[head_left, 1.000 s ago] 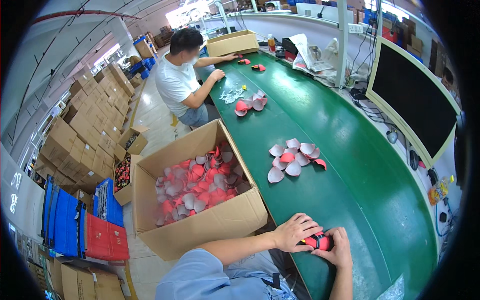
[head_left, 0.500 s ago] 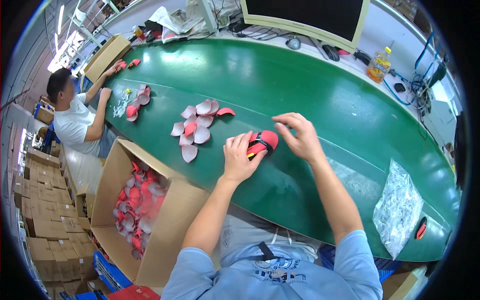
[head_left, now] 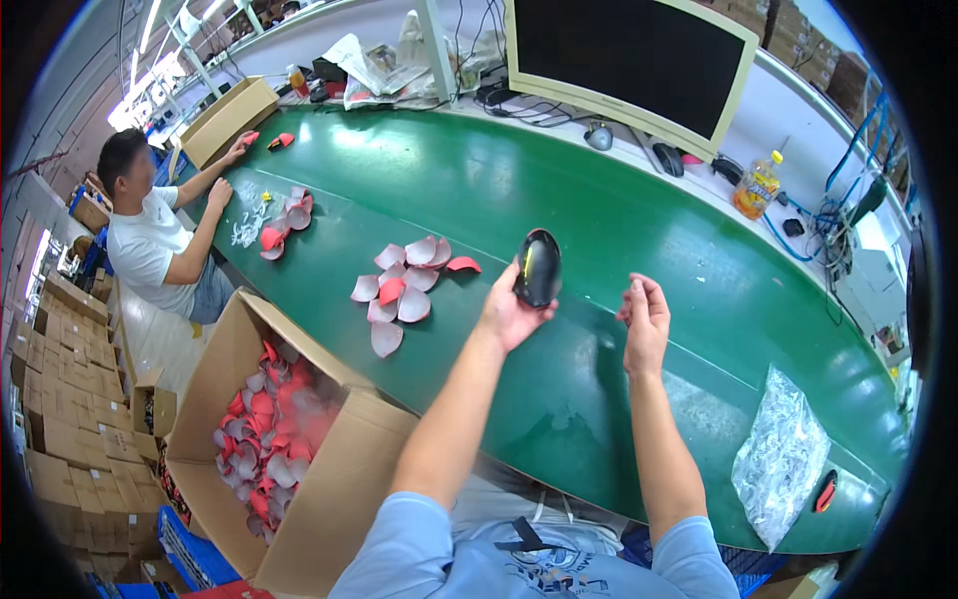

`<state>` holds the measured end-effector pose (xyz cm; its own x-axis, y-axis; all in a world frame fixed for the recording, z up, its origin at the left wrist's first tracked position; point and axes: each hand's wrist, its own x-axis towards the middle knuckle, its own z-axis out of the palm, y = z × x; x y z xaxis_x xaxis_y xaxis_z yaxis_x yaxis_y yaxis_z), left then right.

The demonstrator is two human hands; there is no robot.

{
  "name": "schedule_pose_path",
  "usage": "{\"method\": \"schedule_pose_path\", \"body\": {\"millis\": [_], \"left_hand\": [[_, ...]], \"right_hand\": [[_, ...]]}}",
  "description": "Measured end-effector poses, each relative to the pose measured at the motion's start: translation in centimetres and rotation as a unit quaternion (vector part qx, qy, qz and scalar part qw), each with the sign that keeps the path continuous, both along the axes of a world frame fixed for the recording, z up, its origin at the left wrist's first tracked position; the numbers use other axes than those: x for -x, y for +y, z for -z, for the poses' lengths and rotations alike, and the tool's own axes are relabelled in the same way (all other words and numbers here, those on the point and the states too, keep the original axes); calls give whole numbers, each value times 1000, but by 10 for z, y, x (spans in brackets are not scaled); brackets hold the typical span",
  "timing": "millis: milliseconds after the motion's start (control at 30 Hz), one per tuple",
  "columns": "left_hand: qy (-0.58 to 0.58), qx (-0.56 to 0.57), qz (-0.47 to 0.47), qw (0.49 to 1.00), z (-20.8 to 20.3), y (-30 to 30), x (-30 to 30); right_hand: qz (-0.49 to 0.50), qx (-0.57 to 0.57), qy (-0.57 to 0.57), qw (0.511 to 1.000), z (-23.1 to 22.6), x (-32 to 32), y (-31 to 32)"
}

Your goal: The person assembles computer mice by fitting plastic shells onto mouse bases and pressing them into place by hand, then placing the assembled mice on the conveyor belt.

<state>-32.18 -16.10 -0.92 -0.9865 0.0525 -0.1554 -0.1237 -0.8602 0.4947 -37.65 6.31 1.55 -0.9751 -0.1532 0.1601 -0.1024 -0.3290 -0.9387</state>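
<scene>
My left hand (head_left: 511,307) is closed around a computer mouse (head_left: 539,268) and holds it raised above the green table. The mouse's glossy black side with a yellow streak faces me, and a little red shows at its rim. My right hand (head_left: 644,319) hovers to the right, apart from the mouse, with fingers curled in toward the thumb. Whether anything small sits between those fingers is hidden. Left of my left hand lies a loose group of curved shells (head_left: 417,305), red outside and greyish inside. One red shell (head_left: 463,265) lies at the group's right end.
A cardboard box (head_left: 349,439) full of similar shells stands at the table's near left edge. To the right lie a clear plastic bag (head_left: 780,459) and a red-and-black piece (head_left: 825,491). A monitor (head_left: 629,60) and a bottle (head_left: 756,188) stand behind. A co-worker (head_left: 160,235) sits at far left.
My left hand has lifted the mouse off the table and turned it from its red side to its black side. My right hand has drawn back toward me, its fingers curling in.
</scene>
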Motion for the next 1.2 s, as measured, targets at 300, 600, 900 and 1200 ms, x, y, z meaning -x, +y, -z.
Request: {"method": "schedule_pose_path", "body": {"millis": [300,600,900,1200], "left_hand": [[99,-259,-28,960,52,50,50],[78,-242,-16,967,50,40,26],[28,-153,56,986,31,63,-45],[27,119,29,992,22,87,-102]], "right_hand": [[48,-280,159,945,-9,22,-65],[-45,-247,189,949,20,-18,-5],[-31,-234,146,961,54,-33,66],[-6,-171,63,983,79,-24,81]]}}
